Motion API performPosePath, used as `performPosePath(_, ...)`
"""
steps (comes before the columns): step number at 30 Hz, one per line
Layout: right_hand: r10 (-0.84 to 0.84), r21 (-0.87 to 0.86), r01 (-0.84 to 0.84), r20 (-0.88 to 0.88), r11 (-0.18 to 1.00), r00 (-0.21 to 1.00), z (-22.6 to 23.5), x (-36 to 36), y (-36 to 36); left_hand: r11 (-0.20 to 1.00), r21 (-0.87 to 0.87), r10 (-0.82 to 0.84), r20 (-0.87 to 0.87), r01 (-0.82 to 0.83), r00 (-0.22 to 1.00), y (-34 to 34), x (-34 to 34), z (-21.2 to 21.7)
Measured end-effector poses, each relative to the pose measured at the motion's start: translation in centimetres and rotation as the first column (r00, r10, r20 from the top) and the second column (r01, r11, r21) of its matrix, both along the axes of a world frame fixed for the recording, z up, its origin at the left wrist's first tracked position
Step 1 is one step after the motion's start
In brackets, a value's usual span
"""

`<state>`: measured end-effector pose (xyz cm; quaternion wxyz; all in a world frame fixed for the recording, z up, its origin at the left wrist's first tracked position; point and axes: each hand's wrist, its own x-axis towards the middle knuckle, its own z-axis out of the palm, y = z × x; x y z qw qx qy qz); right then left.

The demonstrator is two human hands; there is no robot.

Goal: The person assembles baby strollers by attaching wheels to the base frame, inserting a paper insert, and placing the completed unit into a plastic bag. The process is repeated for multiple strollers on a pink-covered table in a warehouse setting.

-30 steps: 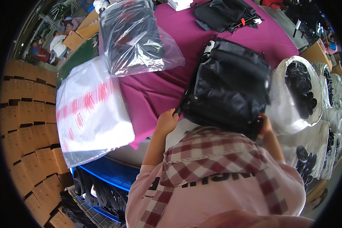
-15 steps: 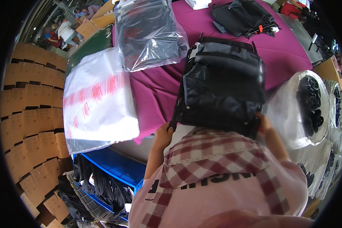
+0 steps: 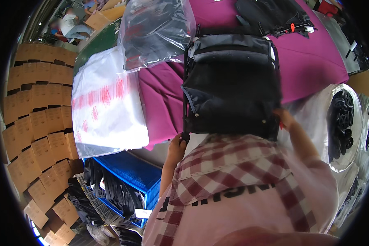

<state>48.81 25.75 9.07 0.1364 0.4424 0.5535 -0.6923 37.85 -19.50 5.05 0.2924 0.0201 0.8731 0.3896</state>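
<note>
In front of me, on the purple cloth, lies a folded black stroller frame [image 3: 233, 82] with fabric stretched over its tubes. At its lower left corner, my left hand [image 3: 177, 145] is closed around a dark rounded end of the frame. My right hand [image 3: 286, 119] grips the frame's lower right edge, its fingertips at the fabric's side. A small red bit shows beside those fingers; what it belongs to is hidden. The frame's near end reaches to my checked apron [image 3: 233, 156].
Left of the frame lies a stack of white plastic bags [image 3: 110, 102], with a clear bag over dark fabric [image 3: 156, 37] beyond. Another black folded piece [image 3: 274, 16] is at the back. Black wheels [image 3: 341, 123] fill a sack at right; a blue crate [image 3: 127, 172] and cartons [image 3: 41, 135] stand left.
The black frame has turned to lie straighter before me and sits slightly farther left. Both hands keep their hold on it. The whole view has shifted a little.
</note>
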Motion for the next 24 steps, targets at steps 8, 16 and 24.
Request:
performPosePath(8,-0.137,0.009,0.137,0.165,0.991,0.977,-10.9,-0.8,2.1,0.978,-0.056,-0.207,-0.152,0.201,0.966,2.6,-2.8,-6.4)
performPosePath(16,-0.198,0.049,0.197,0.022,0.979,0.980,-9.6,0.2,4.7,0.899,0.436,-0.053,0.179,-0.031,0.982,6.6,-7.0,-8.8)
performPosePath(24,-0.303,-0.132,0.283,-0.172,0.950,0.937,-15.5,-4.8,5.1,0.967,0.231,0.079,0.136,-0.109,0.988,7.1,-7.8,-13.1)
